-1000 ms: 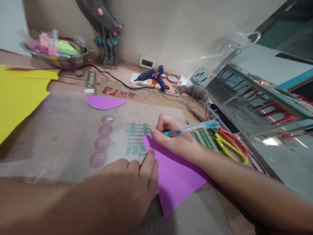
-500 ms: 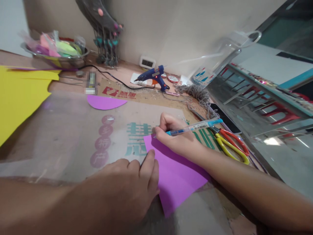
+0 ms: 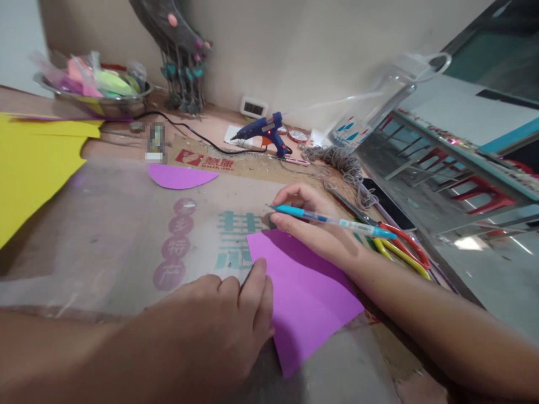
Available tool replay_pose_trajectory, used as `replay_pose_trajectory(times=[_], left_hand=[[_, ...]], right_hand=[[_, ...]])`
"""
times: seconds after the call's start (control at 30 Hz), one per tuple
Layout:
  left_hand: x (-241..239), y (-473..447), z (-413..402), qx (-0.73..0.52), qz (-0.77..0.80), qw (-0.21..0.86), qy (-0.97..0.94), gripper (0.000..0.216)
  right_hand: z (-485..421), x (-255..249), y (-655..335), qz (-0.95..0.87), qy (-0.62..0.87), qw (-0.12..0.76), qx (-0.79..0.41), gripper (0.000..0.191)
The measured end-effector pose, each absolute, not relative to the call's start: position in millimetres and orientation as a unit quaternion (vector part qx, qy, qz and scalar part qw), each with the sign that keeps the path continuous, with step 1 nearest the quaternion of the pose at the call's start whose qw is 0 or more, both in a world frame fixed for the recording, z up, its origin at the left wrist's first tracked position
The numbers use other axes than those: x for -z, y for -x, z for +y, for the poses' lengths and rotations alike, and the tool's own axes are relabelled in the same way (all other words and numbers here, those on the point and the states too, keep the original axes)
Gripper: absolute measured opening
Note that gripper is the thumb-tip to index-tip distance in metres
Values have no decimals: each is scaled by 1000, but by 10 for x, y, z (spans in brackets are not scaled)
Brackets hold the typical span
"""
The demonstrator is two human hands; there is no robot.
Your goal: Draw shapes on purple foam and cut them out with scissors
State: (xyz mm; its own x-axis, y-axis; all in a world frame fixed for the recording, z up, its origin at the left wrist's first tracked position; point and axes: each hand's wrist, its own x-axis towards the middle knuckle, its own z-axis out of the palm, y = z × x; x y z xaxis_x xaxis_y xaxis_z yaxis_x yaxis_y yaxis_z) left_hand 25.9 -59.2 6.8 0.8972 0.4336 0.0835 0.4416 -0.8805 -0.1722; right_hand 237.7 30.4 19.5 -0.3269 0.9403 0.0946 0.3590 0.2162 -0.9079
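A sheet of purple paper (image 3: 314,300) lies on the plastic-covered work surface. My left hand (image 3: 219,320) presses down along its left edge with fingers together and partly curled; the thumb is mostly hidden. Above the paper's far edge, my right hand (image 3: 309,219) pinches a blue pen (image 3: 332,220) between thumb and fingers. The pen's tip points left, off the paper, and its blue end reaches over the scissors (image 3: 406,252) with red and yellow handles. Farther back lies a purple paper piece (image 3: 183,176) with a curved edge.
Yellow sheets (image 3: 37,168) lie at the left, in front of a metal bowl (image 3: 101,101) of bagged colourful material. At the back are a blue glue gun (image 3: 265,132) with a black cord, a small clock (image 3: 254,106), grey yarn (image 3: 341,165), a clear jug (image 3: 362,115) and a phone (image 3: 389,205).
My right hand has lifted the pen's tip off the purple paper, moving it up and away. The pen now tilts down toward the right. My left hand stays put.
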Motion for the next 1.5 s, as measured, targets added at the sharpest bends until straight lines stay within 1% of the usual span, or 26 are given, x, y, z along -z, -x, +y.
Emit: replay_pose_trajectory(times=[0.07,0.17,0.27,0.43,0.57,0.8,0.97,1.1,1.27,1.4,1.5], left_hand=[[-69,-256,-591,23,-226,96,969,43],[-84,-256,-587,28,-222,103,969,42],[-93,-258,-589,31,-220,100,970,42],[-103,-272,-570,20,-218,87,972,44],[-121,-277,-557,13,-219,83,972,44],[-96,-270,-578,39,-223,94,969,42],[-75,-304,-561,18,-235,84,968,41],[-44,-316,-559,-1,-246,88,965,46],[-8,-326,-580,-1,-271,98,958,47],[-15,-317,-579,-7,-265,101,959,45],[-1,-305,-563,4,-262,97,960,44]], right_hand=[[279,-174,-2380,-699,463,341,-424,23],[254,-132,-2381,-727,449,310,-417,26],[262,-103,-2377,-746,440,299,-400,24],[277,-84,-2343,-738,480,296,-370,32],[273,-64,-2327,-737,489,293,-363,30],[289,-13,-2343,-753,486,282,-343,31],[295,-2,-2344,-754,493,272,-339,32],[296,3,-2344,-752,501,266,-336,31],[291,-23,-2332,-739,492,282,-365,32],[297,-77,-2324,-691,485,296,-447,27],[317,-87,-2330,-661,477,308,-491,29]])
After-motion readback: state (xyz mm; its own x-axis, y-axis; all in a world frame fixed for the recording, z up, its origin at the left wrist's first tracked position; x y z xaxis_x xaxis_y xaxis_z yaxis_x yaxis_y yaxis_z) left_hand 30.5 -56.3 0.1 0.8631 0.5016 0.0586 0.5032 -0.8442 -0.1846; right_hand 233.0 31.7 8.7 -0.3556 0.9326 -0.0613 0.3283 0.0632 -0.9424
